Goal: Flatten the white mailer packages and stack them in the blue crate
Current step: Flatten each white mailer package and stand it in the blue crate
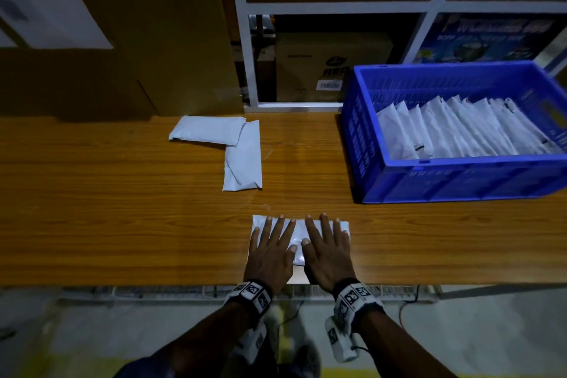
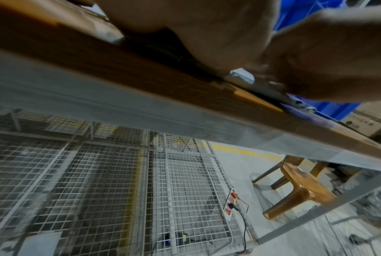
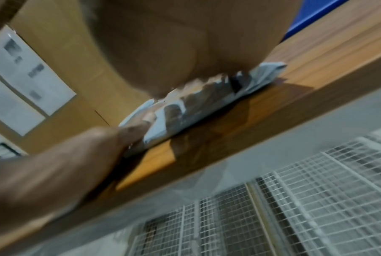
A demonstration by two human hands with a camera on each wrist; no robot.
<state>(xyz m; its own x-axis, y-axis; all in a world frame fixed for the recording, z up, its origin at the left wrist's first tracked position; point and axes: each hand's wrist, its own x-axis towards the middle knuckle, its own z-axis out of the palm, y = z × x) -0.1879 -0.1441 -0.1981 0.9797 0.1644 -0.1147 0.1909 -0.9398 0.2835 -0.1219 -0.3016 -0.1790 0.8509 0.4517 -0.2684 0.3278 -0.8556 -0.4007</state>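
A white mailer (image 1: 298,232) lies flat near the front edge of the wooden table (image 1: 122,193). My left hand (image 1: 272,236) and right hand (image 1: 325,235) press down on it side by side, fingers straight and spread. In the right wrist view the mailer (image 3: 196,110) is squeezed under my palm, with the left hand (image 3: 75,155) on its near end. Two more white mailers (image 1: 208,132) (image 1: 243,159) lie overlapping in the middle of the table. At the right stands the blue crate (image 1: 445,186), with several white mailers (image 1: 460,129) leaning in a row inside.
A tall cardboard box (image 1: 122,24) stands at the back left. A white shelf rack (image 1: 337,6) with boxes rises behind the table. Below the table are wire mesh panels (image 2: 97,181), a power strip (image 2: 231,206) and a brown plastic stool (image 2: 299,187).
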